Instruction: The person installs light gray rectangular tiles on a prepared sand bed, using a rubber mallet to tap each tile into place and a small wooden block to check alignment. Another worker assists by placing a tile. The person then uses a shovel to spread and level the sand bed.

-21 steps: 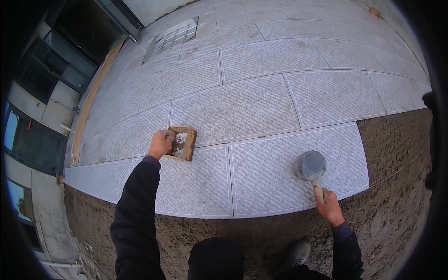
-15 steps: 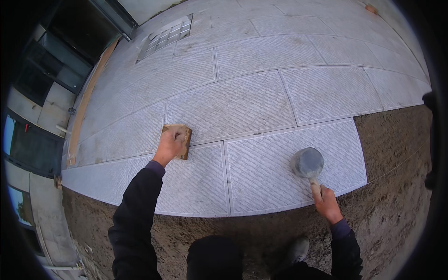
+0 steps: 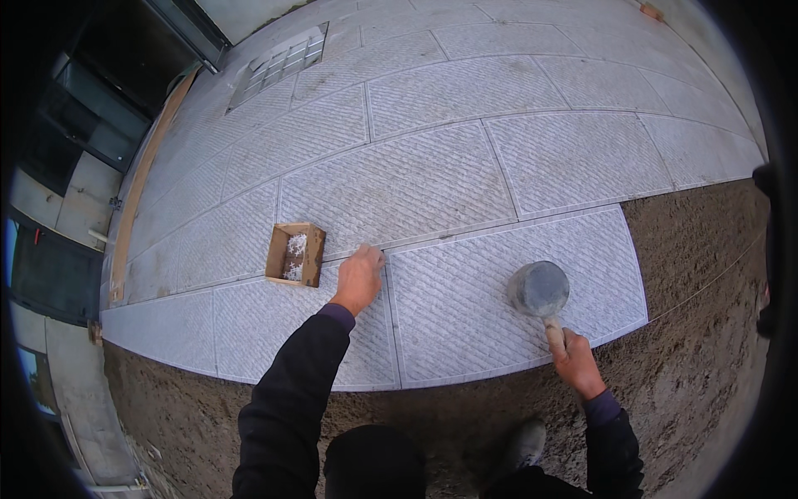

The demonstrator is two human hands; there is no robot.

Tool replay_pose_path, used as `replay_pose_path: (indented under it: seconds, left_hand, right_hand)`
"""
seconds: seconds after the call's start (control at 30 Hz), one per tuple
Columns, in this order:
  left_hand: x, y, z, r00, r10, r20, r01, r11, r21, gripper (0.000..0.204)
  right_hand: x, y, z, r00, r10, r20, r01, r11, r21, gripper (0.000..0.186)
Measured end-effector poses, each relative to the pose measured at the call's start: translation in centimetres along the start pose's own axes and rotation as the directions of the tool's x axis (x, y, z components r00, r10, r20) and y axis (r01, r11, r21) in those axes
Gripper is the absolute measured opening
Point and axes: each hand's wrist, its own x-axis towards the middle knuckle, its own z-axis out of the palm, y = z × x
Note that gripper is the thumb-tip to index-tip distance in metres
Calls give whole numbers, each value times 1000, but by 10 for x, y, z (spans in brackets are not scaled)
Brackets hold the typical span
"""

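My right hand [image 3: 577,366] grips the light handle of a rubber mallet [image 3: 539,289], whose grey round head is over a ridged pale stone paving slab [image 3: 465,333] in the near row. My left hand [image 3: 359,280] is low at the joint where slabs meet, its fingers pinched together. Whatever they hold, if anything, is hidden. Just left of that hand stands a small open cardboard box [image 3: 312,256] on the slabs, with white cross-shaped tile spacers [image 3: 295,245] inside.
Bare soil [image 3: 706,258] borders the slabs on the right and near sides, with a thin string [image 3: 706,287] stretched over it at right. A metal grate [image 3: 283,65] lies in the far paving. At left, a long wooden board [image 3: 150,187] runs beside the glazed doors.
My left hand has come out of the box and moved right to the slab joint. The box's contents are now visible. My right hand still holds the mallet, nearly unmoved.
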Motion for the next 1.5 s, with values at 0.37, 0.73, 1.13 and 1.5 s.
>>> replay_pose_path:
  seconds: [0.37,0.73,1.13,1.5]
  left_hand:
    - [-8,5,7,990,85,-116,-84,996,13,6]
    - [-9,2,4,989,147,-26,-144,985,99,21]
    - [-9,-2,9,965,241,106,-260,933,249,19]
    - [10,51,-25,975,179,130,-209,935,287,29]
  right_hand:
    - [-2,0,2,998,-51,-32,51,999,-2,56]
    - [13,-30,-47,959,-285,-8,210,725,-656,42]
    - [2,-28,-62,968,-251,16,186,671,-718,43]
    - [3,28,-51,983,-120,-136,74,950,-302,49]
